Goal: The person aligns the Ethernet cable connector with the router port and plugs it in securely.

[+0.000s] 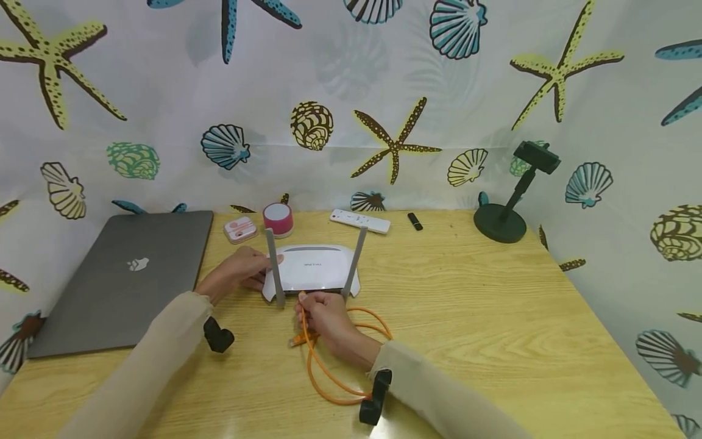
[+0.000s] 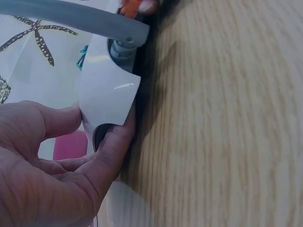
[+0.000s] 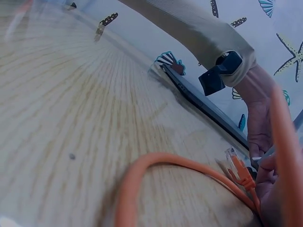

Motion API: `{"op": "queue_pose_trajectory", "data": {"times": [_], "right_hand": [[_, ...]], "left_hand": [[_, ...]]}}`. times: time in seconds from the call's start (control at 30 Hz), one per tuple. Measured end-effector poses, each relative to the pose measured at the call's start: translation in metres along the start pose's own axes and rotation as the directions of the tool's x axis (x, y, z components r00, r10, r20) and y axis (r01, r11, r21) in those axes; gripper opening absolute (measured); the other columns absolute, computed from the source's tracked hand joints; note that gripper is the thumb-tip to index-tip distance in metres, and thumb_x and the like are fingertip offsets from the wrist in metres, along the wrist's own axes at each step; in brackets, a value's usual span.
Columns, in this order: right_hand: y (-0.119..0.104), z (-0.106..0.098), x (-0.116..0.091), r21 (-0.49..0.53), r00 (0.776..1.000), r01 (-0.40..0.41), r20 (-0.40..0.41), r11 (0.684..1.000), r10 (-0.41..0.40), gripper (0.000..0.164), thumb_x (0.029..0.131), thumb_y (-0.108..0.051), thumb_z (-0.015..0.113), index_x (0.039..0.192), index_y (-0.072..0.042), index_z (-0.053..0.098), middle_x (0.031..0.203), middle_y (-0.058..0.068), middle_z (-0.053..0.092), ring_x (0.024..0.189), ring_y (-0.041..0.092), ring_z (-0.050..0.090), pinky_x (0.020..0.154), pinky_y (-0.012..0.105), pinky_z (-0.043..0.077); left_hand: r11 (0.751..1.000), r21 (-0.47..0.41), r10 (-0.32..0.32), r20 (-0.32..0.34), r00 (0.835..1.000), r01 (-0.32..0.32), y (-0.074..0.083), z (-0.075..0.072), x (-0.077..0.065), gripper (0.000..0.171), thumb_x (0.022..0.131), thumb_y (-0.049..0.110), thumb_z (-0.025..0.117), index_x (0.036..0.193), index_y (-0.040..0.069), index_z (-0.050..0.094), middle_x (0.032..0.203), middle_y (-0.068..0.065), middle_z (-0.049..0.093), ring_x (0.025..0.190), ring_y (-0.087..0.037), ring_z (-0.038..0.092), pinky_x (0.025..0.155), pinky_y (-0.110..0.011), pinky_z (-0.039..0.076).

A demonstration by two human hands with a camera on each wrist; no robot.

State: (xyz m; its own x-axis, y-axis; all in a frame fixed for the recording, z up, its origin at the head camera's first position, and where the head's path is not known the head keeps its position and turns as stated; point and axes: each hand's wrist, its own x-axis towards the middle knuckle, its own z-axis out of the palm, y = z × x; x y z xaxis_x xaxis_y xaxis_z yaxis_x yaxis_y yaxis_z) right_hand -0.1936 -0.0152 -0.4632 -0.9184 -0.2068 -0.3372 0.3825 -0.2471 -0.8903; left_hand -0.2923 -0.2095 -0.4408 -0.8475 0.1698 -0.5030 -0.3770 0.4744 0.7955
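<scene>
A white router [image 1: 312,274] with two grey antennas [image 1: 355,262] lies on the table, its port side facing me. My left hand [image 1: 247,268] grips its left end; in the left wrist view the thumb is on the top and fingers are under the edge of the router [image 2: 106,87]. At the port side, my right hand [image 1: 331,320] pinches one end of an orange network cable [image 1: 329,399]. Whether that plug sits in a port is hidden by the fingers. The cable's other end, a clear plug [image 3: 232,158] with an orange boot, lies loose below the right hand.
A closed grey laptop [image 1: 153,280] lies at the left. Behind the router are a pink-and-white case [image 1: 240,229], a pink round container [image 1: 278,219], a white remote [image 1: 359,221] and a small black stick [image 1: 415,221]. A dark stand [image 1: 500,223] is at the back right.
</scene>
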Motion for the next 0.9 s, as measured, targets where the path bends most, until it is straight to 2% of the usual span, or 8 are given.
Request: {"op": "queue_pose_trajectory", "data": {"times": [0.17,0.3,0.53,0.63,0.77,0.9], "right_hand": [[-0.001,0.0,0.0,0.013,1.0,0.009,-0.013,1.0,-0.009,0.025,0.1,-0.01,0.053,0.103,0.015,0.059,0.073,0.003,0.056,0.06,0.008,0.05,0.052,0.018,0.043],[0.0,-0.001,0.002,-0.019,1.0,0.008,-0.014,1.0,-0.008,0.027,0.1,-0.01,0.054,0.107,0.015,0.06,0.074,0.003,0.057,0.062,0.008,0.052,0.054,0.018,0.045],[-0.001,-0.005,0.002,0.008,0.997,-0.083,0.0,0.997,0.083,0.028,0.099,-0.012,0.055,0.115,0.01,0.061,0.083,0.001,0.064,0.073,0.008,0.062,0.063,0.017,0.049],[-0.001,-0.007,-0.004,0.011,0.997,-0.074,0.023,0.997,0.074,0.025,0.099,-0.007,0.053,0.116,0.011,0.06,0.089,0.002,0.066,0.078,0.008,0.064,0.068,0.018,0.05],[-0.002,-0.011,-0.015,-0.019,0.998,-0.025,0.051,1.0,0.026,0.023,0.098,0.001,0.05,0.115,0.015,0.058,0.103,0.017,0.07,0.086,0.013,0.069,0.079,0.023,0.055],[-0.006,-0.019,-0.032,-0.068,0.996,0.014,0.094,0.998,-0.008,0.031,0.096,0.005,0.05,0.124,0.017,0.053,0.118,0.032,0.063,0.1,0.027,0.071,0.09,0.031,0.056]], "left_hand": [[1.0,0.002,0.008,-0.012,1.0,-0.008,0.001,0.0,-0.001,0.04,0.094,0.037,0.06,0.1,-0.002,0.064,0.073,0.001,0.066,0.066,-0.008,0.063,0.063,-0.024,0.056],[1.0,0.019,0.005,-0.012,1.0,-0.005,0.002,-0.001,-0.001,0.041,0.095,0.037,0.059,0.104,-0.003,0.064,0.074,0.0,0.067,0.067,-0.008,0.063,0.063,-0.025,0.057],[1.0,-0.004,0.002,-0.034,0.999,-0.002,0.002,-0.001,0.004,0.041,0.094,0.037,0.062,0.1,-0.004,0.066,0.07,0.001,0.067,0.064,-0.007,0.064,0.061,-0.024,0.057],[1.0,-0.007,0.012,-0.055,0.998,-0.013,0.001,0.0,0.002,0.043,0.093,0.038,0.063,0.101,-0.004,0.066,0.071,0.001,0.067,0.065,-0.007,0.063,0.062,-0.024,0.057],[0.999,-0.029,0.033,-0.086,0.996,-0.036,-0.001,0.004,-0.001,0.045,0.092,0.041,0.066,0.099,-0.003,0.066,0.072,0.001,0.068,0.067,-0.007,0.064,0.062,-0.023,0.057],[0.998,-0.026,0.051,-0.114,0.992,-0.054,-0.004,0.008,-0.004,0.046,0.09,0.043,0.068,0.097,-0.002,0.067,0.073,0.0,0.07,0.066,-0.008,0.066,0.061,-0.023,0.056]]}}
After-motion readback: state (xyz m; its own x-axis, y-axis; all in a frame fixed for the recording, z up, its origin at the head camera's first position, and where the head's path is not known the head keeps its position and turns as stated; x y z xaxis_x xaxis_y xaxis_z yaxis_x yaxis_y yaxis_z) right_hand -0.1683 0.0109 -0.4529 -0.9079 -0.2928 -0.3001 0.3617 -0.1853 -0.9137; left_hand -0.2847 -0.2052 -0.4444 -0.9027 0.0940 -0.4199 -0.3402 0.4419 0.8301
